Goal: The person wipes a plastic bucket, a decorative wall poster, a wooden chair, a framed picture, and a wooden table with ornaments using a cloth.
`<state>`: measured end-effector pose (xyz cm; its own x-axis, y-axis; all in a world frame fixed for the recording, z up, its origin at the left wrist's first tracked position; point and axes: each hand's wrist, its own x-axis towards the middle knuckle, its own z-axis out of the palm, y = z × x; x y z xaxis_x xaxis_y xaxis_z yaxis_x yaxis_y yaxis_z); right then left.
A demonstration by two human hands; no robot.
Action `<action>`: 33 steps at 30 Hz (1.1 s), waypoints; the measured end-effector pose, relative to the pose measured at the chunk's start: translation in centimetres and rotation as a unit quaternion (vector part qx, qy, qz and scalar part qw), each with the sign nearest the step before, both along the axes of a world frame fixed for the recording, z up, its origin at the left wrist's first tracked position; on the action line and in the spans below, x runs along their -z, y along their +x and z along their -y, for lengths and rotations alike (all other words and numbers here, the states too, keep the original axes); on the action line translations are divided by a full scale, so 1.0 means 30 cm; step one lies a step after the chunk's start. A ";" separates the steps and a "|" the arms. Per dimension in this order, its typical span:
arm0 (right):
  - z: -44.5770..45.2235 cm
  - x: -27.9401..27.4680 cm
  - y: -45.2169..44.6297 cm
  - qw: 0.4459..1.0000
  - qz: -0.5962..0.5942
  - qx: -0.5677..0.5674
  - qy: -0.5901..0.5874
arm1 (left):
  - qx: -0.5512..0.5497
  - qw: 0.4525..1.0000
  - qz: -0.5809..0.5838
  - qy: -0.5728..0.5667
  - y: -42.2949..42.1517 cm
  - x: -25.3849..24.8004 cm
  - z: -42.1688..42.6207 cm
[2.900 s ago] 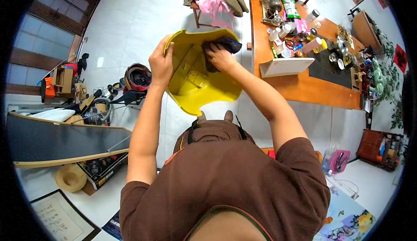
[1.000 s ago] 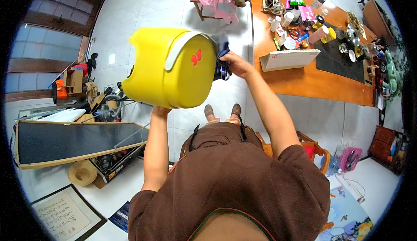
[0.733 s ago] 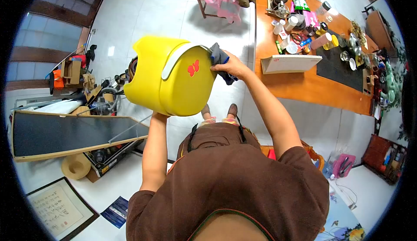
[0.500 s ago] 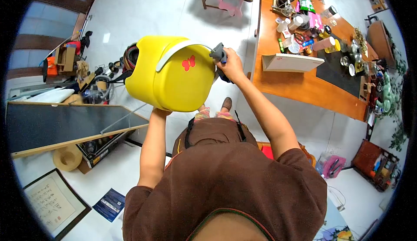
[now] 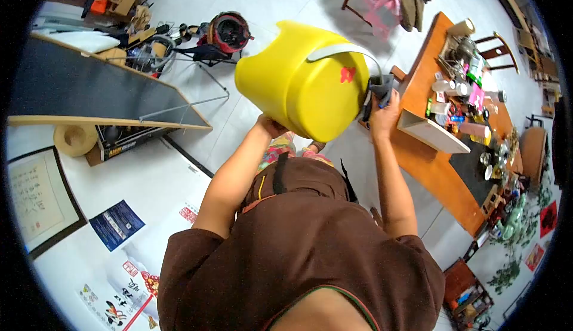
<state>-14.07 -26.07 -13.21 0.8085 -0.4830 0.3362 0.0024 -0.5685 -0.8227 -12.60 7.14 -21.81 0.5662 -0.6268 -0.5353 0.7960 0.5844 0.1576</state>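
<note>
A yellow plastic bucket [image 5: 286,86] is held up in front of me, tipped on its side with its bottom facing to the right. It has a pale curved handle [image 5: 343,49] and a red butterfly sticker [image 5: 347,74]. From below, my left hand [image 5: 271,125] grips the bucket's near side; its fingers are partly hidden under it. My right hand [image 5: 385,111] is closed round a dark grey object [image 5: 379,86] close beside the bucket's base and the handle's end. I cannot make out what kind of object that is.
A wooden table [image 5: 412,161] on the right carries cups, jars and a white box-like stand [image 5: 433,131]. To the left are a dark board [image 5: 95,86] with a thin metal leg and a straw hat [image 5: 74,139]. A red-rimmed round container [image 5: 230,31] stands beyond the bucket.
The bucket and both hands have shifted to the right in view, as my body and the camera turned. Both hands keep their holds.
</note>
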 end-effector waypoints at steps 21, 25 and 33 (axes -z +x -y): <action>-0.477 -0.163 0.266 0.922 -0.253 -0.274 -0.104 | -0.007 0.931 -0.297 0.212 0.337 0.211 -0.212; -0.542 -0.164 0.356 0.924 -0.257 -0.276 -0.066 | -0.021 0.926 -0.288 0.244 0.417 0.137 -0.275; -0.650 -0.108 0.535 0.940 -0.252 -0.230 -0.023 | -0.053 0.838 0.023 0.542 0.537 0.037 -0.212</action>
<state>1.99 -6.57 -9.98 0.9904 -0.0385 -0.1324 -0.1263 -0.6377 -0.7599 3.50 13.50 -22.92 0.6228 0.2699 -0.7344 0.7278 0.1447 0.6703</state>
